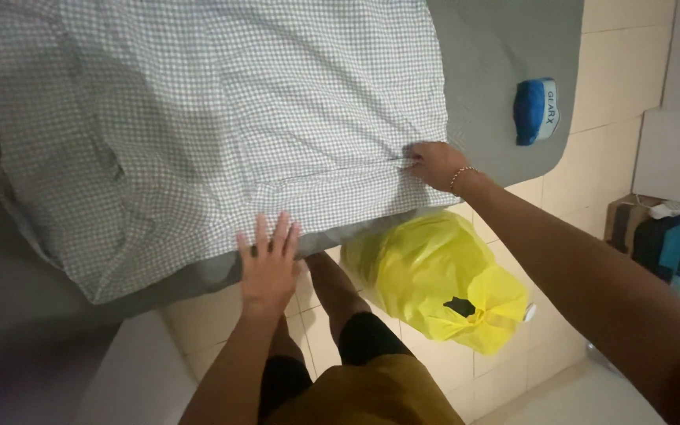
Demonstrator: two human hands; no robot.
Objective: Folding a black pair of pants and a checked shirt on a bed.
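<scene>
Looking down through the head camera, I see a green-and-white checked sheet (214, 118) spread over a grey mattress (505, 63), covering most of it and hanging slightly past the near edge. My left hand (267, 264) lies flat on the sheet's near edge, palm down, fingers spread and straight, gripping nothing; it presses the cloth where it drapes over the mattress side. My right hand (434, 164) is at the sheet's right near corner, fingers curled and pinched on a fold of the fabric, with small creases running toward the grip. A thin bracelet (460, 176) sits on that wrist. The sheet is wrinkled along its left side, where a fold bunches near the mattress edge, and lies smoother toward the centre. Bare grey mattress shows to the right of the sheet, and on it, well apart from the right hand, rests a small blue-and-white object (536, 110); I cannot tell what it is. Below the mattress edge, on the pale tiled floor (513, 370), a yellow plastic bag (442, 279) stands just beside my legs, its top gathered and knotted. At the far right, near the wall, there is a stack of items including a brown box (627, 216) and something blue; details there are too dim to resolve.
</scene>
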